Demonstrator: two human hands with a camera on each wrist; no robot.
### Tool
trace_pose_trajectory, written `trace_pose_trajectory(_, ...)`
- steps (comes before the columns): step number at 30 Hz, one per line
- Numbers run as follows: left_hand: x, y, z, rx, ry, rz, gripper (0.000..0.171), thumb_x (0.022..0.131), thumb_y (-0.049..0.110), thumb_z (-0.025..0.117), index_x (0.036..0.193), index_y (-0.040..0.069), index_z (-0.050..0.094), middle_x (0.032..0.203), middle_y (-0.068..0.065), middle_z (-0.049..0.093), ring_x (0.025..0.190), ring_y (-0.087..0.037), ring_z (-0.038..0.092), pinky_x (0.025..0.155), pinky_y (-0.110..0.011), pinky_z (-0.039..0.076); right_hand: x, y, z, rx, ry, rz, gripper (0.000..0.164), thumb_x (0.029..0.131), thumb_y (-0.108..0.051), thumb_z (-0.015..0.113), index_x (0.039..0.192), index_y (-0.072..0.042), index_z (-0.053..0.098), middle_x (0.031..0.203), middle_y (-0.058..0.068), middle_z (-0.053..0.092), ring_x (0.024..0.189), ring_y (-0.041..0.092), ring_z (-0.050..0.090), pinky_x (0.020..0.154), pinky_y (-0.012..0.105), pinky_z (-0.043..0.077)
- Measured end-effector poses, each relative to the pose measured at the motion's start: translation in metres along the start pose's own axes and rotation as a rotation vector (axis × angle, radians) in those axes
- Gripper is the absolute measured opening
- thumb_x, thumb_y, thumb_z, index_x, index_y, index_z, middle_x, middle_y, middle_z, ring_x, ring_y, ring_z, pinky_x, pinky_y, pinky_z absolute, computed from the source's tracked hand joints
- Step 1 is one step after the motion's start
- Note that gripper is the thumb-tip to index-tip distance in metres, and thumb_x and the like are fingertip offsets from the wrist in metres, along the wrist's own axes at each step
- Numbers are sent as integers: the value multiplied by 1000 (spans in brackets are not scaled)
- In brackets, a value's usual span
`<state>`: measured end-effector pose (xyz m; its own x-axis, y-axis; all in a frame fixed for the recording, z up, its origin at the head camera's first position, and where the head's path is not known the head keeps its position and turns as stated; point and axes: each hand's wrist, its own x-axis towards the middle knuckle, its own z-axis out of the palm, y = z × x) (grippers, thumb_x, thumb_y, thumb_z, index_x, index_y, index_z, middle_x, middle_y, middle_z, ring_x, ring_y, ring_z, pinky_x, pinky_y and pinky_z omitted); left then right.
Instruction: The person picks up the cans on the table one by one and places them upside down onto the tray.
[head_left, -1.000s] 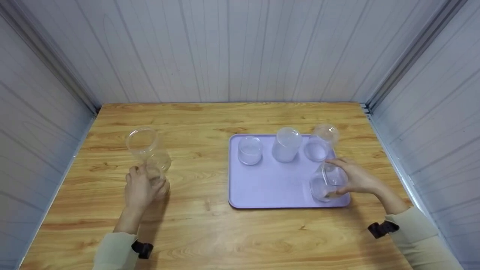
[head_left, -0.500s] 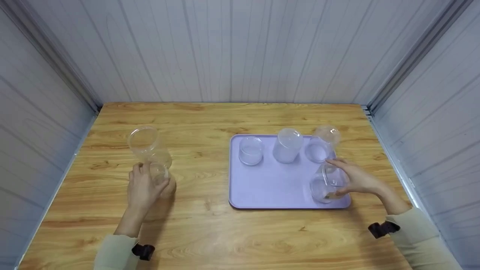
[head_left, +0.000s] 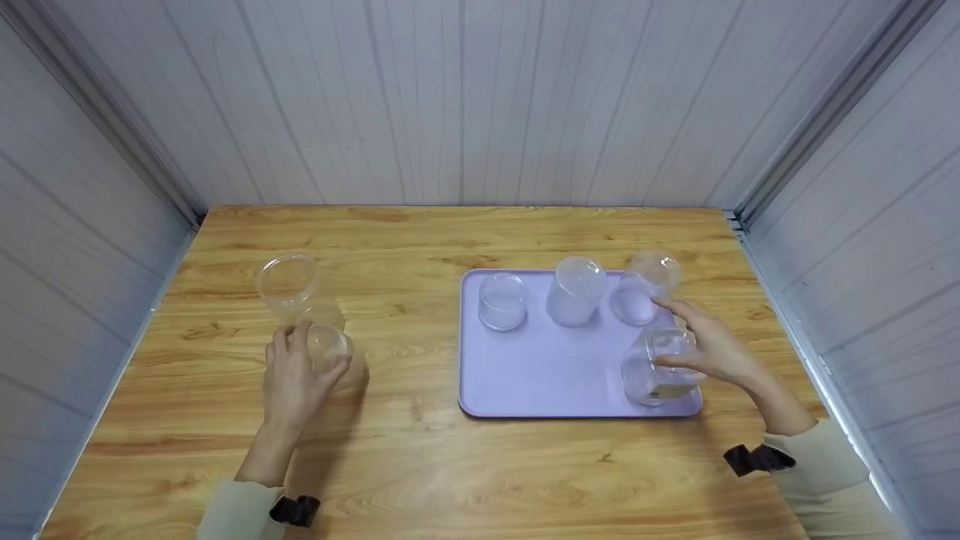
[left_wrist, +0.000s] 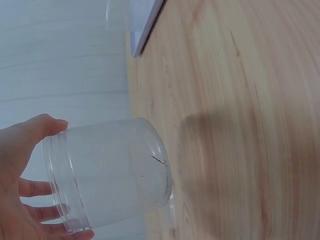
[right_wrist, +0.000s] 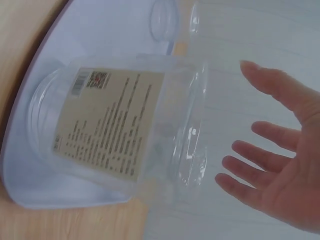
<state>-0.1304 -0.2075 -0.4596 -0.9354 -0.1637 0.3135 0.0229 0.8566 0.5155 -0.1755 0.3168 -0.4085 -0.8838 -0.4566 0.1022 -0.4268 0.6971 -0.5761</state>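
My left hand (head_left: 296,379) grips a clear plastic jar (left_wrist: 110,170) around its threaded rim, thumb on one side and fingers on the other. In the left wrist view the jar's base faces the wooden table, with a shadow beside it. My right hand (head_left: 712,349) is spread, its fingers apart from the rim of another clear jar (right_wrist: 170,120). That jar stands at the near right corner of the purple tray (head_left: 525,382) and carries a beige printed label (right_wrist: 110,122).
A tall clear container (head_left: 289,281) stands beyond my left hand. Along the tray's far side are a short clear jar (head_left: 502,301), a taller frosted one (head_left: 576,291) and a clear one (head_left: 645,289) at the right. Panel walls enclose the table (head_left: 405,465).
My left hand has moved right with its jar, away from the tall container. My right hand has let go of the labelled jar and drawn up from its rim.
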Motion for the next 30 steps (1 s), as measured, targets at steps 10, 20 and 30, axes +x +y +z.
trace_pose_trajectory(10,-3,12,8,-96,36,3,72,66,28,77,119,-6,44,116,-25,38,107,-39,36,78,-53,40,11,-23,15,103,197,-19,69,66,-6,77,125,5,43,120,20,49,104,31,47,81,47,44)
trace_pose_trajectory(20,-4,27,21,-186,42,-8,69,69,32,74,119,-6,44,114,-23,41,105,-38,41,85,-51,38,17,-63,18,227,228,10,61,67,4,73,120,11,45,119,24,48,103,35,48,82,49,43)
trace_pose_trajectory(30,-2,43,33,-293,17,12,69,73,38,70,122,-3,43,116,-18,41,107,-34,42,89,-48,38,26,-68,32,356,253,4,59,69,4,71,121,10,44,119,23,48,105,31,47,85,46,42)
